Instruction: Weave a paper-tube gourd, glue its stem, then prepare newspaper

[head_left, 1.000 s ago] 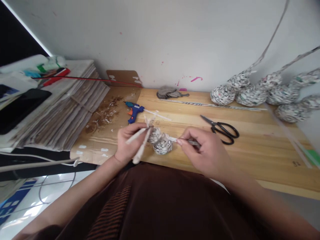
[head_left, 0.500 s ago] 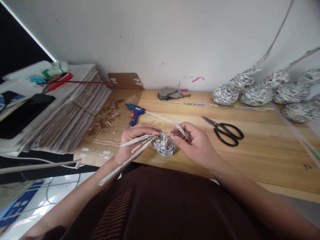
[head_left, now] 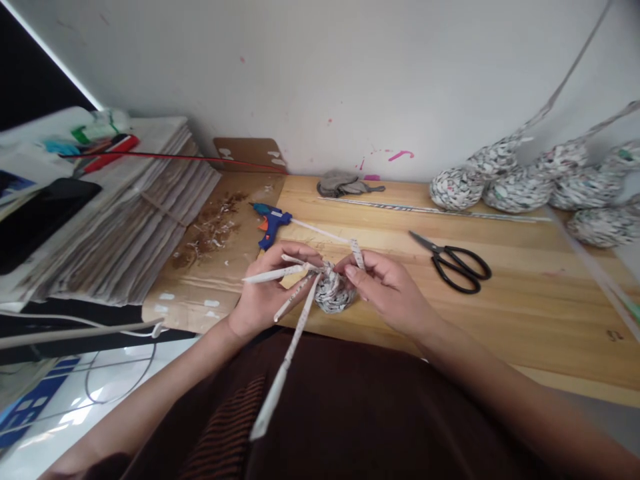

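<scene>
Between my hands is a small rounded piece woven from twisted newspaper (head_left: 335, 293), held just over the table's near edge. My left hand (head_left: 265, 290) is closed around its left side, and several loose paper strands (head_left: 290, 353) stick out there, the longest hanging down over the dark brown clothing. On the right side my right hand (head_left: 383, 280) pinches a paper strip (head_left: 357, 253), whose end points up above the thumb. Its fingertips touch the weave. Part of the woven piece is hidden behind the fingers.
Black-handled scissors (head_left: 457, 263) lie to the right. A blue glue gun (head_left: 271, 223) rests on cardboard at left, near a stack of newspaper (head_left: 150, 213). Along the wall are a grey cloth (head_left: 345, 184), a long paper rod (head_left: 430, 210) and several woven gourd shapes (head_left: 456, 189).
The loose strands at my left hand have spread apart, the longest swinging down and right. The strip in my right hand now stands more upright. The view has shifted slightly.
</scene>
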